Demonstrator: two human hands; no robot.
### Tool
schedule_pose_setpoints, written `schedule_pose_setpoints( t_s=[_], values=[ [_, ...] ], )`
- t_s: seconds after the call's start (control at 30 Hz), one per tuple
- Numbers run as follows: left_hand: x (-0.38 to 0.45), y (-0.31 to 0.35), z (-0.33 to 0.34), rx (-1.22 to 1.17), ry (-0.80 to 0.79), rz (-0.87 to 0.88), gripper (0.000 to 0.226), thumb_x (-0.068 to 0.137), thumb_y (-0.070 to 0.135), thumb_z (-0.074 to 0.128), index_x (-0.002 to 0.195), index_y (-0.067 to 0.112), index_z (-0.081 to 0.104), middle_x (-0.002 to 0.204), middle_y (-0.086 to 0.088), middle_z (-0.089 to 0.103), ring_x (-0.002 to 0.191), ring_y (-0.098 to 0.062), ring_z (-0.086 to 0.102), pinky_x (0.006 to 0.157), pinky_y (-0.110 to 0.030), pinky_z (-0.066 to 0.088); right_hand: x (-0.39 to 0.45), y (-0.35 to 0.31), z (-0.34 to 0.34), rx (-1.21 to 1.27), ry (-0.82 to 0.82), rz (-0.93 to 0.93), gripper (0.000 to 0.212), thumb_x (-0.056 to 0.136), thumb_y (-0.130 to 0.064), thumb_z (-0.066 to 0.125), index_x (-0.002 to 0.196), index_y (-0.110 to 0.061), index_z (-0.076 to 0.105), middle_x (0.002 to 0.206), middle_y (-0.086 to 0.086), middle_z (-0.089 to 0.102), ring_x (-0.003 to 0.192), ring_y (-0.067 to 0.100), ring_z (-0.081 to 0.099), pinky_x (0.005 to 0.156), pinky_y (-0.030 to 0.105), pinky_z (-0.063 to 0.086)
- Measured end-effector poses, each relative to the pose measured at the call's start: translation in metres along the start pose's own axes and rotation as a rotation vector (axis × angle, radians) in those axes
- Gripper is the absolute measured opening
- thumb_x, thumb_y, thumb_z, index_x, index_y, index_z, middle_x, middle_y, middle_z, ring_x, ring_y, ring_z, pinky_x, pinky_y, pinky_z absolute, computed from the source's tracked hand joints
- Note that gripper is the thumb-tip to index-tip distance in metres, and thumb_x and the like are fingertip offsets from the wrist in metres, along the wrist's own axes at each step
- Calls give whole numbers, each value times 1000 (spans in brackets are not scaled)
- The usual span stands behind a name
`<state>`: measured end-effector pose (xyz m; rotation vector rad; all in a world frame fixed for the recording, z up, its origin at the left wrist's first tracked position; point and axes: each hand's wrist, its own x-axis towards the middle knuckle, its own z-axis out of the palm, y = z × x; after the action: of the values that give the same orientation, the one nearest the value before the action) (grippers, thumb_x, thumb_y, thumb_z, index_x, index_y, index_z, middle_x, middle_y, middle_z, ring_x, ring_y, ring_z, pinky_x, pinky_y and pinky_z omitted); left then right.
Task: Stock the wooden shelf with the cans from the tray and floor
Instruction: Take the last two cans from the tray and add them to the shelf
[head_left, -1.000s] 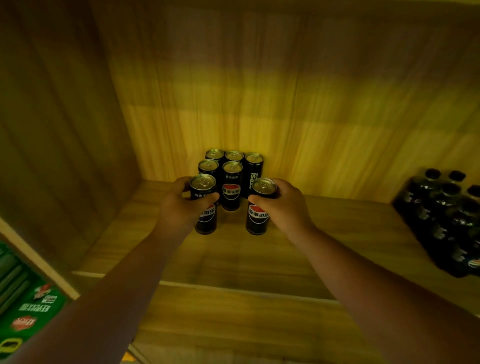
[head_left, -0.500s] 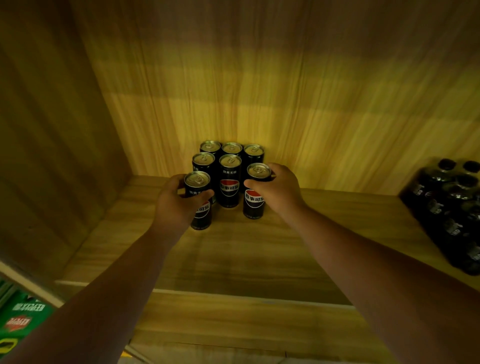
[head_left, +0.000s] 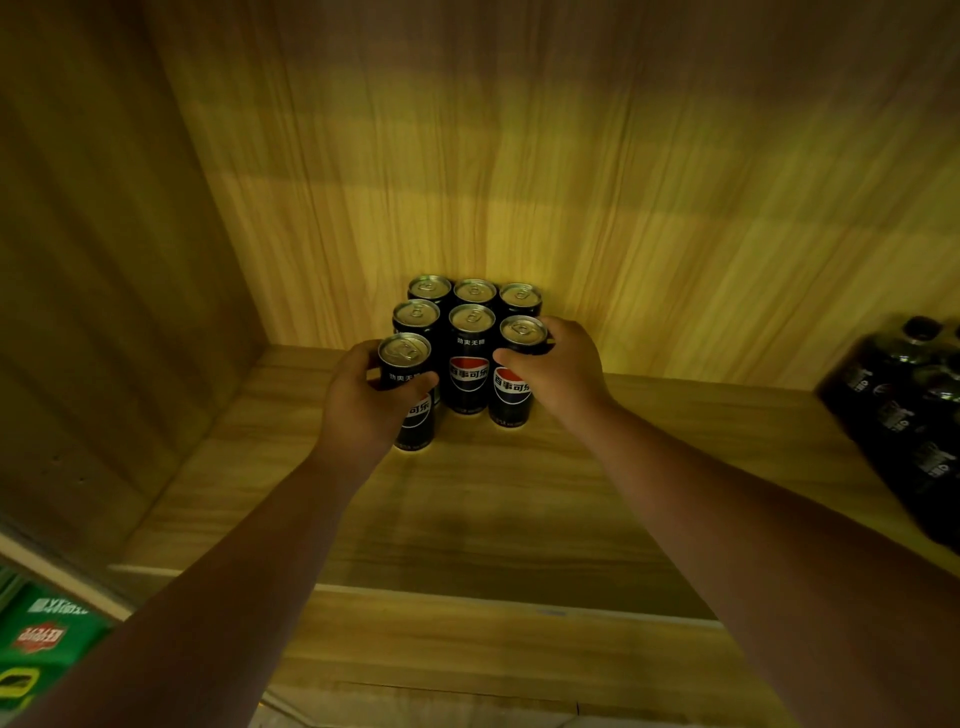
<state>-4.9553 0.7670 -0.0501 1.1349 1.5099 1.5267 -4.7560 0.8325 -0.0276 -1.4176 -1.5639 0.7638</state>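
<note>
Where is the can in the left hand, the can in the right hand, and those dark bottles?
left-hand can (head_left: 404, 349), head view, on its silver top.
right-hand can (head_left: 522, 329), head view, on its silver top.
dark bottles (head_left: 904, 410), head view, on the front of the pack at the right.

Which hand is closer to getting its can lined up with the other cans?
Probably the right hand. Its can already stands level with the middle row, beside the center can. The left hand holds its can nearer the shelf front.
</note>
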Motion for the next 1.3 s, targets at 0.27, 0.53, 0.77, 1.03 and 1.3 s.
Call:
schedule_pose_setpoints(
  t_s=[0.27, 0.53, 0.77, 1.03, 1.3],
  values=[
    [5, -6, 3, 15, -3, 7, 42, 75, 22, 84, 106, 35, 59, 109, 18, 65, 100, 0, 62, 81, -27, 52, 9, 2, 4, -34, 28, 20, 74, 74, -27, 85, 137, -14, 48, 116, -9, 55, 103, 5, 54, 71, 8, 40],
    [10, -13, 4, 42, -16, -2, 54, 75, 27, 84, 121, 27, 57, 115, 15, 64, 103, 0, 60, 86, -28, 52, 17, 4, 8, -42, 5, 50, 62, 76, -23, 84, 129, -14, 53, 109, -10, 60, 108, 13, 62, 72, 13, 45],
    [0, -21, -13, 284, -78, 34, 85, 71, 49, 82, 142, 21, 43, 137, 6, 52, 121, -12, 52, 99, -36, 46, -4, 9, 1, -77, -30, 184, 103, 73, -47, 81, 153, -20, 23, 145, 2, 45, 129, 20, 49, 90, 30, 44],
    [-25, -1, -48, 767, -242, 178, 73, 87, 58, 58, 149, 30, 31, 153, -3, 33, 142, -23, 30, 107, -40, 34, -69, 2, -2, -381, -1, 92, 85, 86, -48, 68, 152, -20, 24, 152, 8, 31, 136, 27, 40, 102, 39, 42],
    [-52, 9, -77, 1199, -311, 341, 90, 83, 79, 33, 155, 26, 19, 163, -5, 18, 149, -28, 13, 117, -46, 22, -134, -12, 4, -786, -161, -113, 74, 94, -61, 41, 154, -23, 21, 162, 2, 15, 148, 23, 15, 113, 41, 29]
  ],
)
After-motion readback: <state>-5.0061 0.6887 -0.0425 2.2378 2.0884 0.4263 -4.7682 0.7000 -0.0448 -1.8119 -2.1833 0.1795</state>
